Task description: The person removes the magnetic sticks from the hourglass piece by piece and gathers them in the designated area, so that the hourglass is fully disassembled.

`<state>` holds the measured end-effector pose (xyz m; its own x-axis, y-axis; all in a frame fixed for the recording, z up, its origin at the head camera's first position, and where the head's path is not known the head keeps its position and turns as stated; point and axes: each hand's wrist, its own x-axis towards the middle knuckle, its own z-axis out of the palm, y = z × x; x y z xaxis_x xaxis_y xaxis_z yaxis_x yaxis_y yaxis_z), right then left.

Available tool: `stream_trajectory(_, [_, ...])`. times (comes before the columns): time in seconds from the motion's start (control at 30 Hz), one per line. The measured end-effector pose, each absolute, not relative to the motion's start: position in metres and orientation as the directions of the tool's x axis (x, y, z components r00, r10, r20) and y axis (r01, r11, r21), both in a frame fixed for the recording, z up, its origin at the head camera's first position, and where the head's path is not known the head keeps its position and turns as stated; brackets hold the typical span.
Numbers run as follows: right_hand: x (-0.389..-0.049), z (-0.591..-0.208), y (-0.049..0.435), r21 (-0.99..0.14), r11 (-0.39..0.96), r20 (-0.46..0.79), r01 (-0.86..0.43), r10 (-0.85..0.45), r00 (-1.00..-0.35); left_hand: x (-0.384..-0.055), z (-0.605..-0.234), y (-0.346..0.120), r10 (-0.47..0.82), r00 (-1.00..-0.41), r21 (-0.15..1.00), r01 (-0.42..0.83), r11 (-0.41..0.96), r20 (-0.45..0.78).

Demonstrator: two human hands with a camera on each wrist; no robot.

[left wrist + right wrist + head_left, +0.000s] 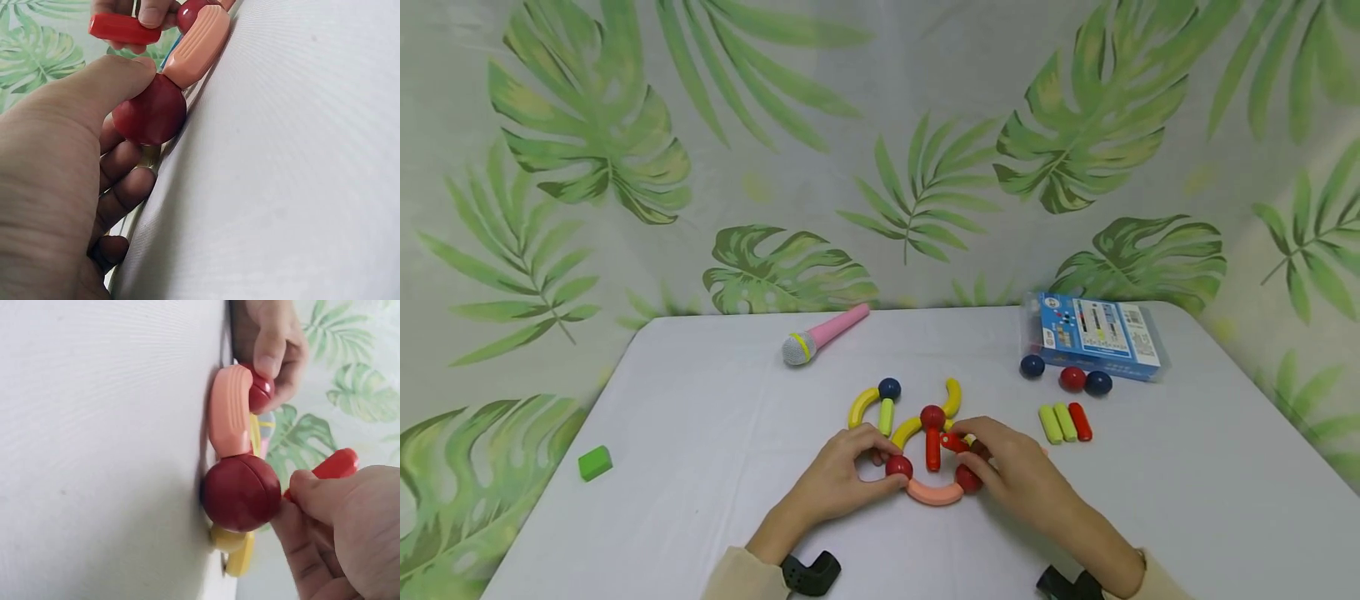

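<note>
Shows glossy, smooth plastic on the red ball [899, 467] at six o'clock in head view, ribbed plastic on the peach arc [935, 495], matt weave on the tablecloth [700, 450].

Before you, a white-covered table [685, 417] carries a pink toy microphone [829, 334] at the back, a green block [595, 463] near the left edge and, at the right, a blue box [1101, 329] with two navy balls [1032, 366], a loose red ball [1072, 379], two lime rods [1050, 424] and a red rod [1080, 422] in front of it; at the centre, joined yellow curves [907, 431], red balls [898, 467] and a peach arc [936, 494]
</note>
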<state>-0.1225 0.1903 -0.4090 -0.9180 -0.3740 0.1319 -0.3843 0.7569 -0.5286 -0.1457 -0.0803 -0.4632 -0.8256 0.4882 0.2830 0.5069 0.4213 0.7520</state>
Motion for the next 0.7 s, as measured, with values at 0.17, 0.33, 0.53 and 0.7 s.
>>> stream_trajectory(0.17, [-0.124, -0.400, 0.197, -0.562, 0.767, 0.106, -0.308, -0.303, -0.947, -0.145, -0.463, -0.080, 0.489, -0.817, 0.745, 0.525, 0.411, 0.306])
stream_trajectory(0.33, [-0.129, -0.388, 0.229, -0.569, 0.773, 0.152, -0.281, -0.238, -0.959, -0.145, -0.462, -0.079, 0.494, -0.828, 0.761, 0.494, 0.421, 0.264])
stream_trajectory(0.53, [-0.142, -0.386, 0.287, -0.508, 0.810, 0.236, -0.293, -0.197, -0.952, -0.146, -0.462, -0.079, 0.490, -0.832, 0.762, 0.488, 0.427, 0.259])
stream_trajectory(0.7, [-0.156, -0.392, 0.326, -0.478, 0.861, 0.091, -0.175, -0.149, -0.985, -0.145, -0.463, -0.080, 0.480, -0.836, 0.758, 0.489, 0.431, 0.266])
